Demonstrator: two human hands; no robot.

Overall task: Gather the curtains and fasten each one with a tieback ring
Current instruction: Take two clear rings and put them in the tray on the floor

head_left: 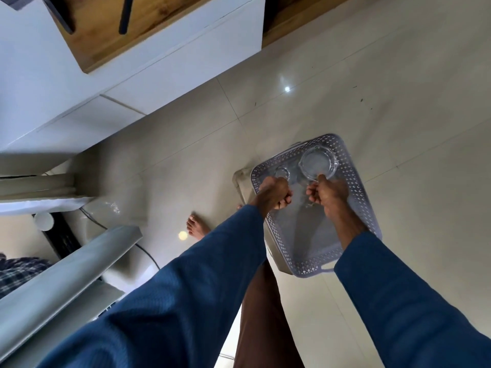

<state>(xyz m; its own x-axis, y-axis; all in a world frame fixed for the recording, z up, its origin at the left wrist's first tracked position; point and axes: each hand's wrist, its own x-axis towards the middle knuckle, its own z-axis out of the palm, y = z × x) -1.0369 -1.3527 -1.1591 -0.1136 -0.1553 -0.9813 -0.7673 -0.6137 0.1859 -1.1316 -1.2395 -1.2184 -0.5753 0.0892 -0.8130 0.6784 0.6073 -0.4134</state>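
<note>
Pale glossy floor point(345, 75) fills most of the view, tiled, with ceiling lights glinting off it. Up at the top left, a white cabinet point(164, 62) with a wood-toned panel point(111, 35) set into it. Down the left side, pale gathered curtains point(66, 258) hang in long folds, with a dark cable point(148, 253) trailing on the floor just beside them. Two blue sleeves point(186, 288) reach forward from the bottom edge, and a brown trouser leg point(263, 314) shows between them, a bare foot point(196, 228) out ahead on the tiles. On the floor sits a clear perforated basket point(356, 179), atop something pale that I cannot make out. Both hands are down inside it. Left hand point(275, 191), fingers curled closed over something I cannot make out, right by a small clear ring point(282, 172). Right hand point(330, 192), fingers curled in too, a fingertip touching the near edge of the large clear ring point(317, 162); whether it truly grips it, I cannot tell. Both rings lie at the basket's far end, side by side, well apart from the curtains.
</note>
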